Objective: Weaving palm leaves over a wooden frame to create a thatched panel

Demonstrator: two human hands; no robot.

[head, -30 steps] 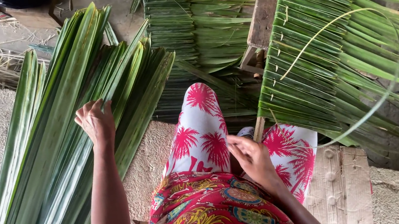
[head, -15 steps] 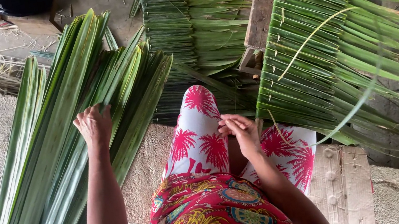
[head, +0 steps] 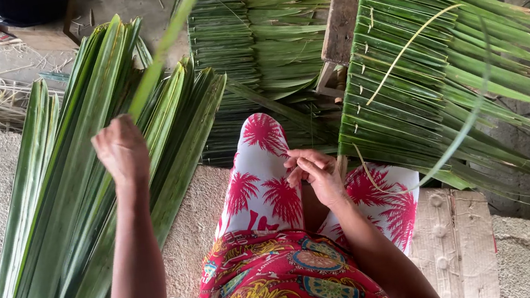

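My left hand [head: 122, 150] is clenched around one long green leaf [head: 170, 40], which rises above the leaf pile [head: 64, 223] on the floor to my left. My right hand [head: 315, 173] rests at my knee, fingers pinching a thin strip [head: 466, 120] that curves over the woven thatch [head: 434, 51].
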